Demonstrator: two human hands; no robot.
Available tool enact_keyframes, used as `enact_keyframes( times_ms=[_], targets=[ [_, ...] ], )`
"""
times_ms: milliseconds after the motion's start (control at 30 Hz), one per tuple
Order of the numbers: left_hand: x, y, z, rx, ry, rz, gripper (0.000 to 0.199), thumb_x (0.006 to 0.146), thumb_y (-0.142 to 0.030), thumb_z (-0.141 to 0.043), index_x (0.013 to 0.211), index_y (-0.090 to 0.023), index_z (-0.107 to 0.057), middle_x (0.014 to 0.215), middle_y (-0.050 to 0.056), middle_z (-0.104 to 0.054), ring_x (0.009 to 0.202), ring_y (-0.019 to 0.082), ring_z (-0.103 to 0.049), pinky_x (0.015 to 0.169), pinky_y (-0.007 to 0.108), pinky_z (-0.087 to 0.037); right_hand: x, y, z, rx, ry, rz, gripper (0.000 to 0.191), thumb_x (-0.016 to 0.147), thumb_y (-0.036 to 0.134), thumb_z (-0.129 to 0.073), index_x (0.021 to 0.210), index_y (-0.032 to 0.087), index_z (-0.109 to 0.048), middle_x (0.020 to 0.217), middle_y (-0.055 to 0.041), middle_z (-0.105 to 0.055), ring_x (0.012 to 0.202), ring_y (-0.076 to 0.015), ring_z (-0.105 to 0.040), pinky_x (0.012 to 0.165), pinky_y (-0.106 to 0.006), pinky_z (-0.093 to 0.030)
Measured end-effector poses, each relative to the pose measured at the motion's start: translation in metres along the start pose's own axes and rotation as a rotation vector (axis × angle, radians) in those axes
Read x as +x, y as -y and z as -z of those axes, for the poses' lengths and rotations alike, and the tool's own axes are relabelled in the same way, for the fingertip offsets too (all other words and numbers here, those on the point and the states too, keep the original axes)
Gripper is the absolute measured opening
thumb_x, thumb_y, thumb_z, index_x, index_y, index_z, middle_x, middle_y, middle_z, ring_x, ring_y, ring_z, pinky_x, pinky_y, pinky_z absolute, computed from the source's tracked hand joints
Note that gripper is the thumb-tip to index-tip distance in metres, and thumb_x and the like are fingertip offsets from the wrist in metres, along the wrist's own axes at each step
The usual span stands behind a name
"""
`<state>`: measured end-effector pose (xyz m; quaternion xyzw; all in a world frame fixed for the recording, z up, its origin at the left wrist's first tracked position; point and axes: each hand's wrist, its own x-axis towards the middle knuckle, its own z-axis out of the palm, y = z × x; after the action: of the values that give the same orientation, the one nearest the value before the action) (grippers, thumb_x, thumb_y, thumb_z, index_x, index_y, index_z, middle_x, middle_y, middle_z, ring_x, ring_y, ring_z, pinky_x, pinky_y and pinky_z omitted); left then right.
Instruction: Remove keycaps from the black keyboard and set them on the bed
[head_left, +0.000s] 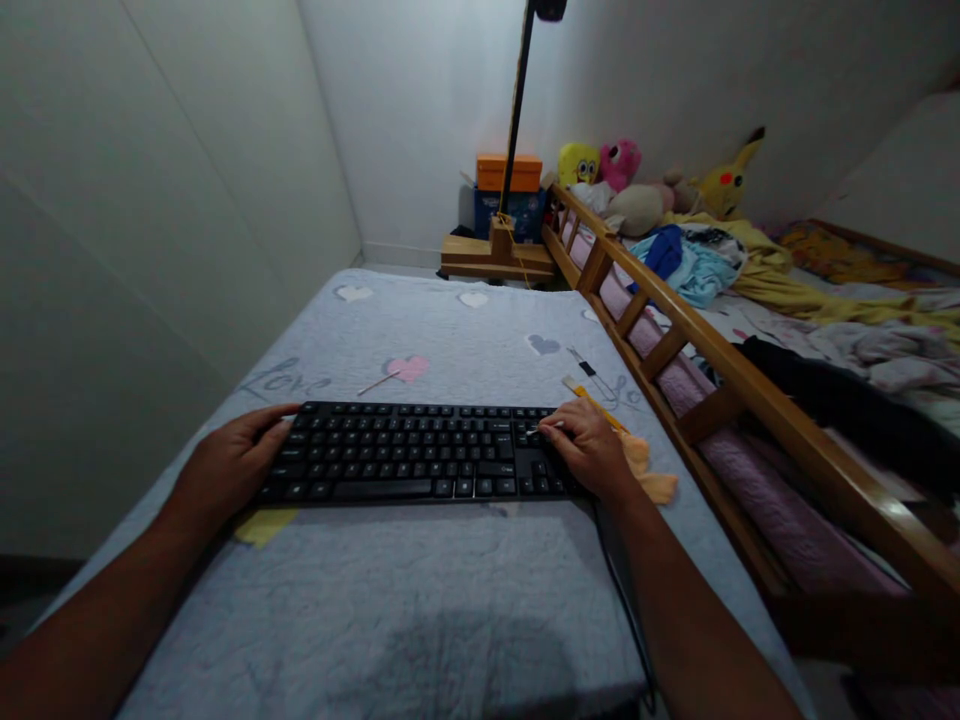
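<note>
A black keyboard (405, 450) lies flat on the bed cover. My left hand (232, 455) grips its left end, thumb and fingers closed along the edge. My right hand (589, 440) pinches a cotton swab (534, 431), with its white tip down among the keys right of the main block. The hand covers part of the number pad. Beyond the keyboard lies another thin swab-like stick (379, 382). Past my right hand are a yellow-handled brush (581, 390) and a metal tweezers-like tool (589, 370). An orange cloth (649, 472) is partly behind my right wrist.
The heart-patterned bed cover (420, 580) carries everything. A yellow piece (264, 526) sits near my left wrist. The keyboard cable (624, 590) runs toward me beside my right forearm. At right stands a wooden rail (697, 330); a black pole (517, 100) rises at the back.
</note>
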<state>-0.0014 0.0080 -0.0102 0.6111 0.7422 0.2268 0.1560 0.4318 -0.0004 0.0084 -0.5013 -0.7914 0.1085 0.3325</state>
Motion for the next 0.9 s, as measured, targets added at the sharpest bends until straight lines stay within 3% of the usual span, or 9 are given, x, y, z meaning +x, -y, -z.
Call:
enact_keyframes(
  times_ms=[900],
  targets=[
    [0.001,0.0,0.001,-0.009,0.007,-0.004,0.053,0.083,-0.047,-0.04,0.121,-0.018,-0.064,0.118,0.008,-0.069,0.104,0.024,-0.064,0.093,0.033,-0.047,-0.003,-0.01,0.021,-0.057,0.0,-0.083,0.018,0.085,0.022,-0.056,0.069,0.022,-0.063,0.074,-0.0043,-0.067,0.082,-0.0225,-0.056,0.082,-0.039,-0.04]
  ],
)
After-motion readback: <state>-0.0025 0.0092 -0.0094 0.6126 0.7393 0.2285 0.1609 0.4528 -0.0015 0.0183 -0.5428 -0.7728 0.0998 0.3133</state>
